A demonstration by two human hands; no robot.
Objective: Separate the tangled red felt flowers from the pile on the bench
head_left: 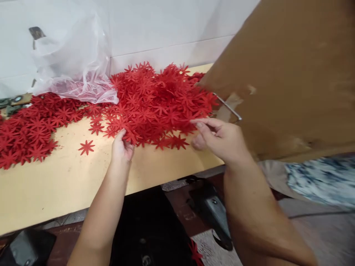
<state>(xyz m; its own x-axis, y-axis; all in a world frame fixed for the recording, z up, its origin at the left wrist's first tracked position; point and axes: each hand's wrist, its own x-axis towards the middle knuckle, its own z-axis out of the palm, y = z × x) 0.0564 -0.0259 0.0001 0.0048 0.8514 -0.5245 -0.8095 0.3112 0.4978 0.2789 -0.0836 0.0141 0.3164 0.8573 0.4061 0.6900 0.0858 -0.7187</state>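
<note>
My left hand point(122, 147) is at the front edge of a large pile of red flower-shaped cutouts point(155, 99). Its fingers are curled, and a red flower cutout point(132, 137) shows between thumb and fingers. My right hand point(222, 138) hovers at the pile's right front, thumb and forefinger pinched together; what lies between them, if anything, is blurred against the red. A thin metal rod point(229, 107) slants just beyond that hand, by the brown board. One loose red flower point(87, 147) lies flat on the table, left of my left hand.
A second heap of red flowers point(33, 129) covers the table's left side. Behind it sits a translucent plastic bag point(80, 70) against the white wall. A large brown board point(291, 81) leans in from the right. Below the yellowish tabletop point(69, 184) is a black sandal point(212, 207).
</note>
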